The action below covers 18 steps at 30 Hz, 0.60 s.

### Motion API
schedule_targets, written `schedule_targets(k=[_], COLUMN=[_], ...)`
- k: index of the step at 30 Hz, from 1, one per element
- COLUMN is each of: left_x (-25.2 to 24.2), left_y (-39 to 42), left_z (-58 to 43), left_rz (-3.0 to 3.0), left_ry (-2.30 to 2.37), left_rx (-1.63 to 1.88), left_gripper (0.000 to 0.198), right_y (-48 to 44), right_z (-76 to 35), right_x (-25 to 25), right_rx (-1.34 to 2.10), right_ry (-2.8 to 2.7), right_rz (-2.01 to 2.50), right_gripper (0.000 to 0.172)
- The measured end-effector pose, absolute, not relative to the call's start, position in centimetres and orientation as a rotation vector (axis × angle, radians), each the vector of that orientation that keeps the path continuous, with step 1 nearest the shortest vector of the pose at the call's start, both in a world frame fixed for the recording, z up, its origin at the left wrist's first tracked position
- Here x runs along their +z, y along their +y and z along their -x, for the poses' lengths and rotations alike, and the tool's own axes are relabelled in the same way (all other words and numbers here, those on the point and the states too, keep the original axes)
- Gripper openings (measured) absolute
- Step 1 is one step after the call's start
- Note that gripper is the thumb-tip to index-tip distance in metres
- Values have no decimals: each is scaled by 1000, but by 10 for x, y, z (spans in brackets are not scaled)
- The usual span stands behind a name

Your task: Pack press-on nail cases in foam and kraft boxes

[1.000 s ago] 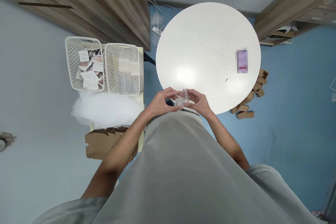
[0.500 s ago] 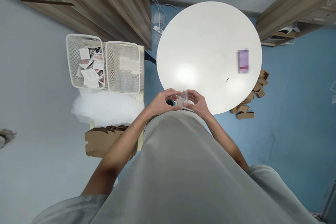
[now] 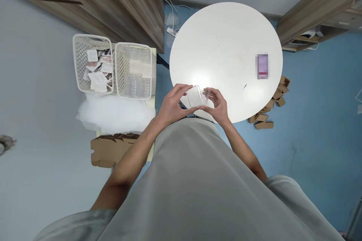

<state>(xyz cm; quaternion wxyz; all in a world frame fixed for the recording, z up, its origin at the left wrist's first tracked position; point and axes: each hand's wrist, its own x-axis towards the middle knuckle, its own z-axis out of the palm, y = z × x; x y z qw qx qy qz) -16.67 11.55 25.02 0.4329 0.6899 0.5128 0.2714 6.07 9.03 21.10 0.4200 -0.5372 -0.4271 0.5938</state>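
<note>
Your left hand (image 3: 171,103) and right hand (image 3: 217,105) both grip a small clear plastic case (image 3: 197,96), fingers pinched on its opposite sides, holding it up over the near edge of the round white bench (image 3: 226,45). Off to your left sit two white baskets (image 3: 113,68); the nearer one holds more clear cases.

Nothing here that I can read.
The purple card (image 3: 262,66) near the right edge of the round table (image 3: 226,26) is blurred out; the paper slips (image 3: 97,77) in the left basket (image 3: 77,60) are too small for me to read, and the clear case (image 3: 197,96) I hold shows no lettering I can make out.
</note>
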Motion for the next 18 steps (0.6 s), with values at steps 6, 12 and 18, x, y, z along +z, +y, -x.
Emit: schedule_targets(k=[6, 12, 18], left_x=[261, 264, 253], left_y=[112, 108, 107], left_z=[165, 171, 172], left_rz=[-1695, -1656, -1635], left_ry=[1298, 1329, 1417], left_rx=[715, 785, 830], left_gripper=[81, 85, 89], right_y=[102, 109, 101], right_z=[-71, -89, -86], right_x=[234, 238, 237], right_rx=[1659, 1938, 1778], right_ry=[-989, -917, -903], right_rz=[1332, 1196, 1225], right_gripper=[82, 70, 66])
